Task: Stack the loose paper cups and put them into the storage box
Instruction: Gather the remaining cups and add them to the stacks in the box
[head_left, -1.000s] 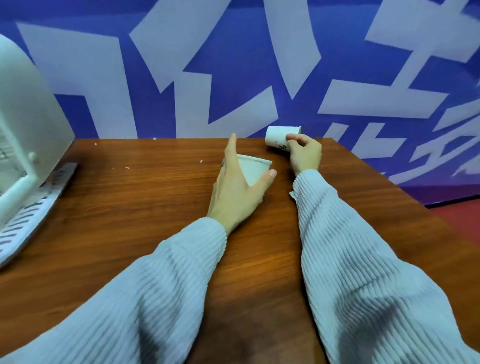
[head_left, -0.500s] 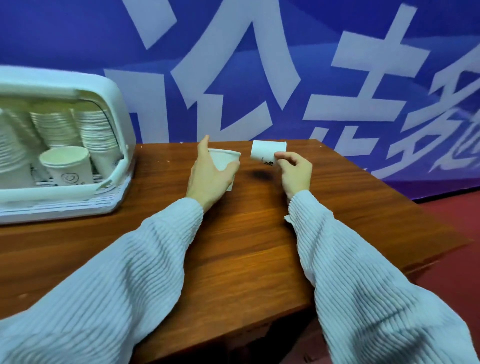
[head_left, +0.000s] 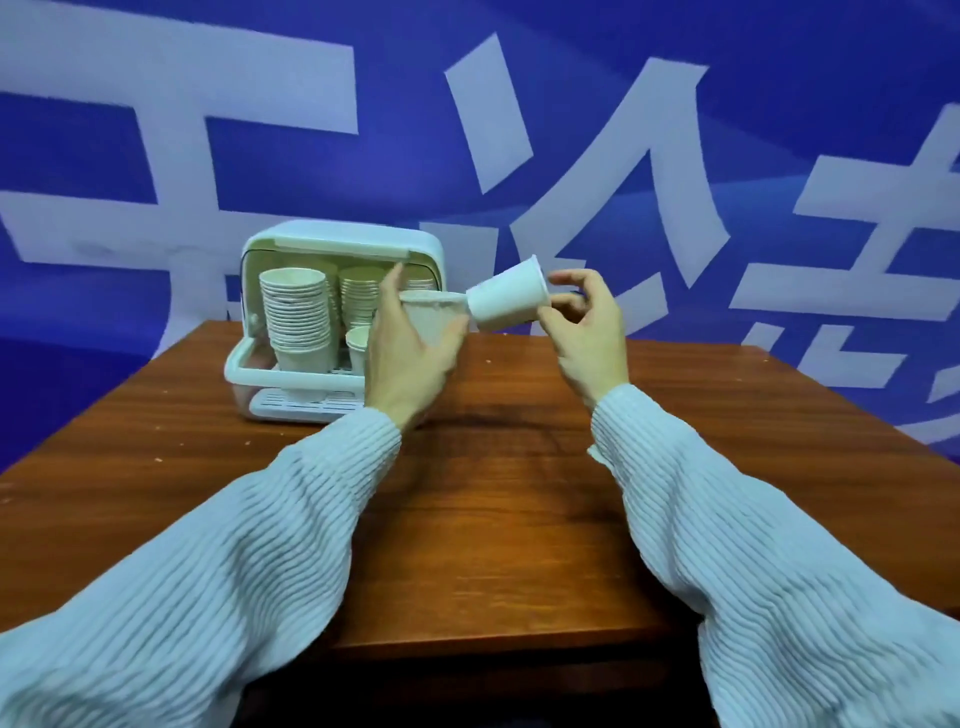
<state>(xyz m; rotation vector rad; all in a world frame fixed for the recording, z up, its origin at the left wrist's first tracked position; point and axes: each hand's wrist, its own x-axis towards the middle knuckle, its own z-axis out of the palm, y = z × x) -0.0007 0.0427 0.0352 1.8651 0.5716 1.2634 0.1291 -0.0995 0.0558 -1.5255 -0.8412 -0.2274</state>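
My left hand (head_left: 402, 358) grips an upright white paper cup (head_left: 435, 314), raised above the wooden table (head_left: 493, 493). My right hand (head_left: 587, 325) pinches a second white paper cup (head_left: 506, 301) near its rim; this cup lies tilted on its side with its base pointing left, touching the rim of the first cup. Behind my left hand stands the white storage box (head_left: 337, 244) with its front open. Inside it are tall stacks of paper cups (head_left: 296, 317) and a single cup (head_left: 357, 348), partly hidden by my hand.
The box sits at the far left part of the table, against a blue wall with large white characters (head_left: 597, 156). The table's front edge (head_left: 493, 639) lies below my forearms. The right table edge (head_left: 857, 395) runs diagonally.
Both hands have lifted their cups off the table and brought them together. My view has swung left, so the storage box now stands near the centre, behind my left hand.
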